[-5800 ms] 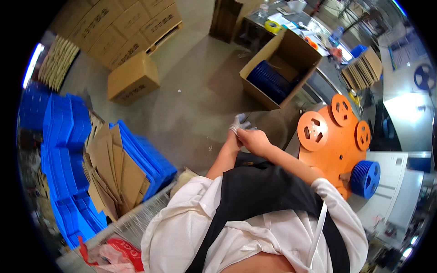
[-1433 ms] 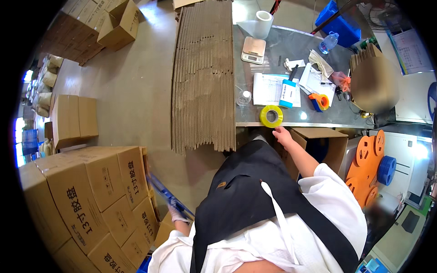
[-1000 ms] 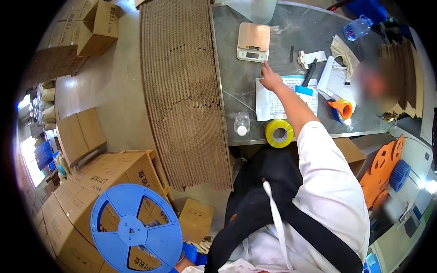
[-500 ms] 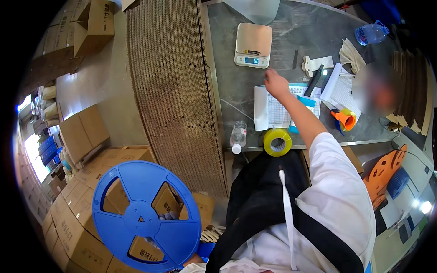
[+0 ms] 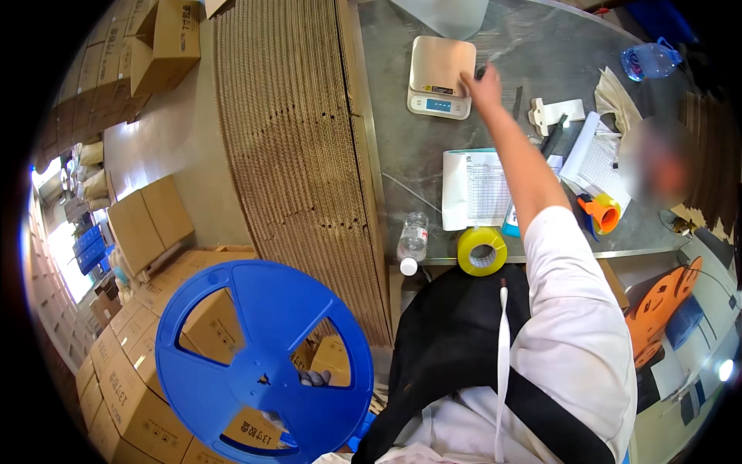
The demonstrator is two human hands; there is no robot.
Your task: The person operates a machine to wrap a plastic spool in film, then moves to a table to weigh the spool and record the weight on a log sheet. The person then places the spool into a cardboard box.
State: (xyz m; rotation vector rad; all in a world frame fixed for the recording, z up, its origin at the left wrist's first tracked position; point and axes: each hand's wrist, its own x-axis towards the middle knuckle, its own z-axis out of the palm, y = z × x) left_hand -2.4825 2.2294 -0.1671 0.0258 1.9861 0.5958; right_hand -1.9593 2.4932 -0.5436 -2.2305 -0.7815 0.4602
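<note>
A large blue plastic reel (image 5: pixel 267 371) with cut-out windows is held up at the lower left. Through its windows show the grey-covered fingers of my left hand (image 5: pixel 315 377), curled around it from behind; the reel hides the rest. My right hand (image 5: pixel 485 89) reaches across the table to the digital scale (image 5: pixel 442 69), its fingers closed at the right edge of the weighing plate. A small dark patch shows between the fingers, too small to make out. Nothing rests on the plate, and the display is lit. Below lies a printed form pad (image 5: pixel 471 189), partly under my right forearm.
A clear bottle (image 5: pixel 413 241) and a yellow tape roll (image 5: pixel 481 251) stand near the table's front edge. Right of my arm are papers (image 5: pixel 603 158), an orange tape dispenser (image 5: pixel 601 213) and a water bottle (image 5: pixel 649 60). Stacked flat cardboard (image 5: pixel 294 155) and cartons (image 5: pixel 139 387) fill the left.
My right hand has moved from below the scale's corner up to its right edge. The scale's display reads differently. The reel has shifted right and tilted a little, still in my left hand.
</note>
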